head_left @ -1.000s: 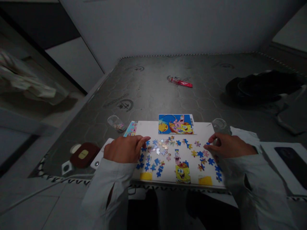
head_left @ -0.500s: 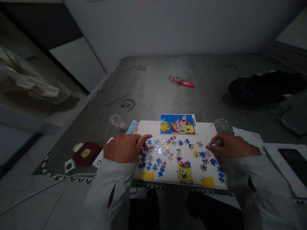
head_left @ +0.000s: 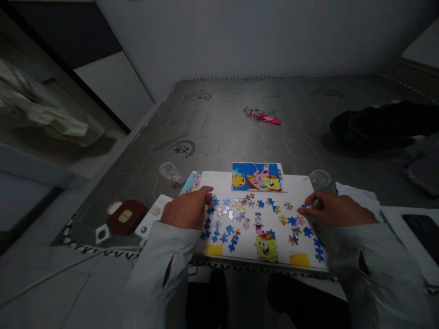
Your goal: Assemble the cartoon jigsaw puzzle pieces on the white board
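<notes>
From the head view, the right hand (head_left: 338, 209) pinches a small blue knobbed piece (head_left: 303, 206) between its fingers; whether the left hand (head_left: 185, 209) grips anything, I cannot tell. Flat, glossy jigsaw pieces (head_left: 231, 214) surround a joined yellow section (head_left: 265, 246) on a smooth white board (head_left: 217, 181).

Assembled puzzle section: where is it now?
Right of centre in the head view, the assembled section lies on the white board, at its near edge, between yellow patches.

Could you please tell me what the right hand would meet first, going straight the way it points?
Beyond the blue piece at its fingertips, the right hand would probably meet the loose pinkish puzzle piece to the left, though depth is unclear and it might pass above.
</notes>
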`<state>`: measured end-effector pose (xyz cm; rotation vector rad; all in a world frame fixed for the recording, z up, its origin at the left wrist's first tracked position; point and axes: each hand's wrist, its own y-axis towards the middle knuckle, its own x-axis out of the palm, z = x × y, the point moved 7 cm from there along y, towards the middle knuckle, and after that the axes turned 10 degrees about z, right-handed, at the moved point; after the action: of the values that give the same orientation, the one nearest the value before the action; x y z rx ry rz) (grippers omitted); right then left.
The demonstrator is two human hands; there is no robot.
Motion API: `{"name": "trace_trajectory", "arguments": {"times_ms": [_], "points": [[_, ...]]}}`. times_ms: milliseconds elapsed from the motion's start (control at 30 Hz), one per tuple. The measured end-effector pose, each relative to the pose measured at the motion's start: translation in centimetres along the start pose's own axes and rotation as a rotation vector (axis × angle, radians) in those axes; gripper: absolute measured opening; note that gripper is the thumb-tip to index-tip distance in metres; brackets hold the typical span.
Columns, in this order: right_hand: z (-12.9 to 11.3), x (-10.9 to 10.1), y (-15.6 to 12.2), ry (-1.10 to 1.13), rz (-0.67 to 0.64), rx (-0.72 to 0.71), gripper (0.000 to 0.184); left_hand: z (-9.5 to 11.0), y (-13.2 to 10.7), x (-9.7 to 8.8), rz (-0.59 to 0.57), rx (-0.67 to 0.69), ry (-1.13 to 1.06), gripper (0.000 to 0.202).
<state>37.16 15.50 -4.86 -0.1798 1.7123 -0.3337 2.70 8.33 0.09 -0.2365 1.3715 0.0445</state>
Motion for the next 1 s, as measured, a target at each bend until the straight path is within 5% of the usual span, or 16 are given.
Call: {"name": "trace_trajectory", "arguments": {"times_ms": [300, 1000], "points": [[0.3, 0.2, 0.2, 0.023, 0.005, -0.016, 0.026, 0.9, 0.7, 1.9, -0.039, 0.062, 0.023, 0.023], [-0.1, -0.2, 0.2, -0.006, 0.009, -0.078, 0.023, -0.6, 0.4, 1.2, -0.046, -0.012, 0.034, 0.021]]}}
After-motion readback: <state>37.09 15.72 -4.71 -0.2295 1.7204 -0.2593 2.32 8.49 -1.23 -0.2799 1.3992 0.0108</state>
